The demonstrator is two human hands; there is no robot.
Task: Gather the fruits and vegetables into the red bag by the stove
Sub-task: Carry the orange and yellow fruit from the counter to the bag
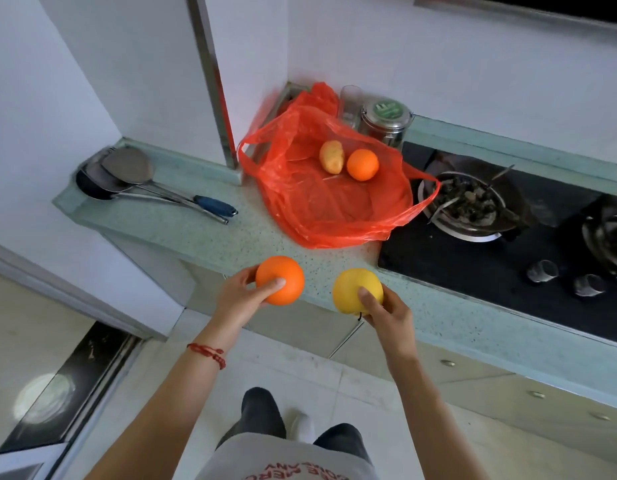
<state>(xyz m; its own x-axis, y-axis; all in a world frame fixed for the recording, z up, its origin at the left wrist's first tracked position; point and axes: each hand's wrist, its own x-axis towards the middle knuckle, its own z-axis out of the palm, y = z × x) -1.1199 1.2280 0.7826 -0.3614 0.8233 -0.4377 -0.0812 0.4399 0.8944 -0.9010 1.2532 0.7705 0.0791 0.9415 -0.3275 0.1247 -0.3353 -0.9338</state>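
Note:
A red plastic bag lies open on the speckled counter, left of the stove. Inside it rest a potato and a small orange, side by side. My left hand holds a large orange over the counter's front edge. My right hand grips a yellow fruit just to its right, also at the counter's edge. Both fruits hang a short way in front of the bag's near side.
Metal ladles and a skimmer with a blue handle lie on the counter at left. A steel canister and a clear container stand behind the bag. The black stove carries a dirty burner and two knobs.

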